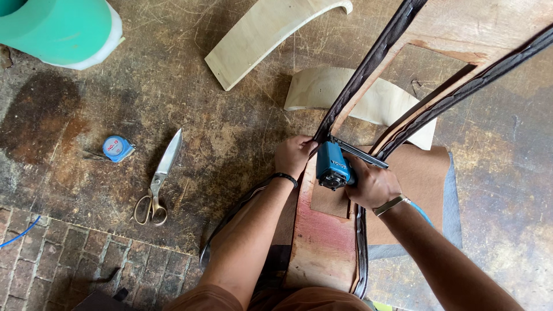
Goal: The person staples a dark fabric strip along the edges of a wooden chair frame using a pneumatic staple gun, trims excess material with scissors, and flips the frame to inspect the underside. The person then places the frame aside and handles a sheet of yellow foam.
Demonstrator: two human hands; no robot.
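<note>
Nearest the lens: two bare forearms reaching forward over a curved plywood chair frame (322, 242) edged in dark brown leather trim (368, 63), resting on a scratched, stained brown worktop (230, 132). Left hand (294, 155), black band at the wrist, fingers curled shut and pinching the trim against the frame's edge. Right hand (371, 185), metal bracelet at the wrist, fingers wrapped tight around a blue pneumatic staple gun (333, 166), nose pressed to the trim just beside the left hand. Under the frame, a flat brown leather sheet (429, 178) over grey padding. Beyond, two pale bent plywood pieces (259, 37), smooth and arched, one partly beneath the frame. Top left corner, a rounded green foam roll (57, 29). Left of the arms, well apart from the hands, long steel shears with brass handles (158, 178), closed. Further left, a small round blue tape measure (117, 148) with a pale circular label.
</note>
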